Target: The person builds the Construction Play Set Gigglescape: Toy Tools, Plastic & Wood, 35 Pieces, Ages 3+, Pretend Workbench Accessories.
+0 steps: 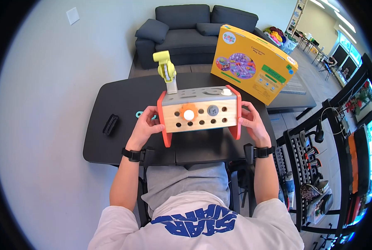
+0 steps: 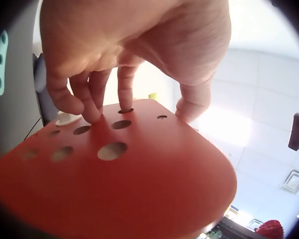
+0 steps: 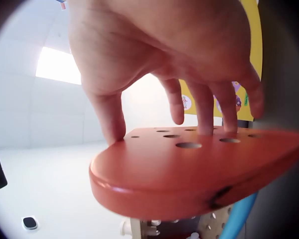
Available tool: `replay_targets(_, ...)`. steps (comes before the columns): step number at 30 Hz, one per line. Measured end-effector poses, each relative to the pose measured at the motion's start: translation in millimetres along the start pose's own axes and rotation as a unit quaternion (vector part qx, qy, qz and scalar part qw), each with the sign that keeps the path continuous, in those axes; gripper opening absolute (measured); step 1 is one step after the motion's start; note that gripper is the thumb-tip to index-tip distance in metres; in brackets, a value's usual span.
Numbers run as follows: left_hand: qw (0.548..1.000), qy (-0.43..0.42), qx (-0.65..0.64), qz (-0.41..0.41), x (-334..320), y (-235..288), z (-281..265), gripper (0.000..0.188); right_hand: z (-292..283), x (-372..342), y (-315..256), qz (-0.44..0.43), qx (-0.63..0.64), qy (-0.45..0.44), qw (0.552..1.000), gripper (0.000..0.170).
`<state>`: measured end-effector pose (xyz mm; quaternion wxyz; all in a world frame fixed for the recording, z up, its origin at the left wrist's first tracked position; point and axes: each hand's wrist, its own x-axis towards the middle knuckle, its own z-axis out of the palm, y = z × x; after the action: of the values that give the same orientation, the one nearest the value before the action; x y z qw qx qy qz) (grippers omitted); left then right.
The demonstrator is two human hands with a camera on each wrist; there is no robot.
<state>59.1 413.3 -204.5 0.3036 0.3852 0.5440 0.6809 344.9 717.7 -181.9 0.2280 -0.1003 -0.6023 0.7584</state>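
A toy workbench (image 1: pixel 194 125) with a wooden front, grey top and red side panels is held between both hands. My left hand (image 1: pixel 146 127) grips its left panel (image 2: pixel 139 184), thumb at one edge and fingers on the holed face. On the right panel (image 3: pixel 189 169), my right hand (image 1: pixel 254 121) does the same. An orange gear with a white centre (image 1: pixel 189 115) and a grey round piece (image 1: pixel 212 110) sit on the front. A yellow-green piece (image 1: pixel 166 68) stands upright at the top left corner, and a white knob (image 1: pixel 226 91) at the top right.
On the black table (image 1: pixel 127 91) lie a black object (image 1: pixel 110 124) at the left and a teal holed strip (image 1: pixel 139 114), partly behind my left hand. A yellow box (image 1: pixel 252 62) stands at the back right. Beyond is a dark sofa (image 1: pixel 181 35); shelving (image 1: pixel 296 166) stands at the right.
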Motion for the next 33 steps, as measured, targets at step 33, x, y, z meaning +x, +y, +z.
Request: replay_targets(33, 0.708, -0.025, 0.697, -0.107, 19, -34, -65, 0.034, -14, -8, 30, 0.083, -0.209, -0.023, 0.974, 0.097)
